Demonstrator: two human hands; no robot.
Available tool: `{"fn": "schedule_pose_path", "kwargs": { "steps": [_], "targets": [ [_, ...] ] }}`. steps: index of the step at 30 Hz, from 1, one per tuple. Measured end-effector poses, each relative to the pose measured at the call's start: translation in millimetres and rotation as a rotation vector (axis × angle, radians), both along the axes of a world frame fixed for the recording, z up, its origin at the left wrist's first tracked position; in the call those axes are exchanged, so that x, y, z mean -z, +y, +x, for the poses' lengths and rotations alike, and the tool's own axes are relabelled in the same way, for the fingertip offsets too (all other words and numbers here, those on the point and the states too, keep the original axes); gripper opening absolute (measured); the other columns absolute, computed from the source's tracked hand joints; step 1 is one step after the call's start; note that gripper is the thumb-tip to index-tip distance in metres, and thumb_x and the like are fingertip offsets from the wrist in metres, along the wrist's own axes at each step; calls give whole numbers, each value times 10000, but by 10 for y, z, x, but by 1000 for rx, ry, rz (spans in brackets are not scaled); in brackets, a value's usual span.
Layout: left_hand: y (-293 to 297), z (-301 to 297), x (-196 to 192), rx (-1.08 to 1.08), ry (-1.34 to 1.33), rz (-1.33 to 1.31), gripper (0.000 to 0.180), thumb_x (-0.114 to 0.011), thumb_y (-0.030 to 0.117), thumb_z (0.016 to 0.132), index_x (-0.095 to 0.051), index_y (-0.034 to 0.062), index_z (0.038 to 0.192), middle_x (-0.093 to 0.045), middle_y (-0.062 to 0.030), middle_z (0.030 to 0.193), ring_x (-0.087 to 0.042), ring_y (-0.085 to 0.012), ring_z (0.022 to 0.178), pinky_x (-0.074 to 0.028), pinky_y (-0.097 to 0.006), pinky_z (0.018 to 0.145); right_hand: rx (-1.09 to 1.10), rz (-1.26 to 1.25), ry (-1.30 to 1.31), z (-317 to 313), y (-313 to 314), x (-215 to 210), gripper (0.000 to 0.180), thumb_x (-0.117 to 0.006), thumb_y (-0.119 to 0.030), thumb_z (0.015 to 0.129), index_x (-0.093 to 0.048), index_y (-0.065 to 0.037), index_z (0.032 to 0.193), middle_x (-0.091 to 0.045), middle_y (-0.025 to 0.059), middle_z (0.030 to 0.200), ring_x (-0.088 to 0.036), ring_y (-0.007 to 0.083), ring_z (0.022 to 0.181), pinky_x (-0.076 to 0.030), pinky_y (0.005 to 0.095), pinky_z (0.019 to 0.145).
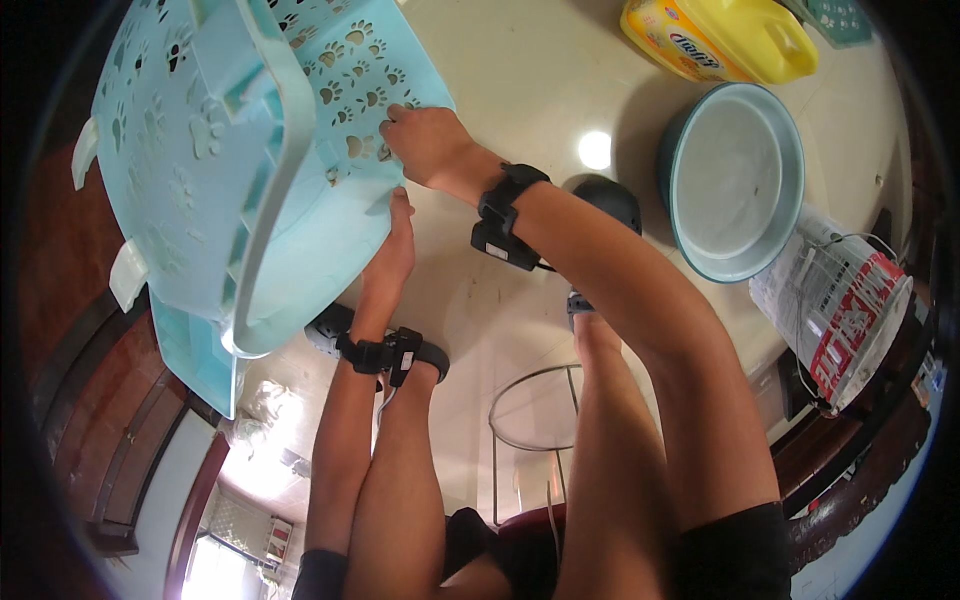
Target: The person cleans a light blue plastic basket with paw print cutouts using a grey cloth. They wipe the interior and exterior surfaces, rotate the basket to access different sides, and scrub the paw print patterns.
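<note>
A large light blue plastic crate [345, 230] with paw-print cutouts is tipped up at the upper left, its wide opening turned toward me. My left hand [393, 245] closes on its lower right edge, most of the fingers hidden behind the plastic. Just above, my right hand [430, 145] has curled fingers pressed against the perforated panel [350, 75]. Whether anything small is pinched there is hidden. Two white clips [128, 275] stick out from the crate's left side. Black straps with small boxes are on both wrists.
To the right stands a grey-blue basin [735, 180], its inside whitish. Beyond it lies a yellow jug [720, 40]. A white and red bucket [835, 305] with a wire handle is at the far right. A round metal frame [535, 405] is between my legs, on the tiled floor [500, 300].
</note>
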State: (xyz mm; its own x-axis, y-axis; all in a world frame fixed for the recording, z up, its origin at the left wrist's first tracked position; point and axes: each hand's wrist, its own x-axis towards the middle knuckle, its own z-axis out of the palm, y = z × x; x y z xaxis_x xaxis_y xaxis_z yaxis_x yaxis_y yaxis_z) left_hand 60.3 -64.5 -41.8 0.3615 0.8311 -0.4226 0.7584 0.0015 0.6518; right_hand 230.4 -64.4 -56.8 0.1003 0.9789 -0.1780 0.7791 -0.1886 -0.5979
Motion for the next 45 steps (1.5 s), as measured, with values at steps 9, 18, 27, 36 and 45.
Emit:
{"fn": "schedule_pose_path", "kwargs": {
  "steps": [9, 18, 27, 36, 45],
  "targets": [
    [78, -193, 104, 305, -63, 266, 244, -632, 243, 928, -630, 6, 868, -597, -50, 668, -533, -175, 570, -446, -351, 585, -219, 151, 121, -69, 317, -46, 207, -653, 4, 739, -674, -54, 937, -643, 91, 974, -664, 319, 874, -546, 419, 730],
    [102, -121, -73, 72, -48, -181, 293, -623, 301, 944, -613, 19, 866, -603, -34, 679, -540, -142, 576, -434, -324, 557, -206, 128, 36, -245, 124, 149, 158, -651, -14, 764, -717, -45, 904, -657, 97, 1058, -683, 321, 865, -566, 410, 748],
    [68, -5, -247, 12, 41, -231, 317, -589, 340, 928, -630, 25, 938, -627, -34, 660, -494, -127, 565, -434, -313, 614, -336, -43, -124, 108, -198, 13, 183, -623, -13, 776, -717, -42, 929, -685, 117, 980, -683, 330, 880, -561, 401, 762],
    [236, -230, -365, 300, 211, -278, 349, -672, 249, 905, -645, 18, 1165, -684, -23, 774, -622, -98, 702, -471, -255, 681, 576, -164, 871, 216, -912, -584, 226, -705, -131, 807, -682, -11, 996, -718, 149, 858, -711, 258, 802, -543, 354, 704],
    [363, -538, -1932, 219, -85, -50, 259, -686, 236, 874, -708, 3, 985, -688, 4, 810, -526, -50, 628, -432, -253, 575, 382, 112, 970, -164, -635, -1556, 195, -721, -111, 854, -627, 2, 982, -651, 84, 824, -655, 183, 727, -498, 315, 631]
  ]
}}
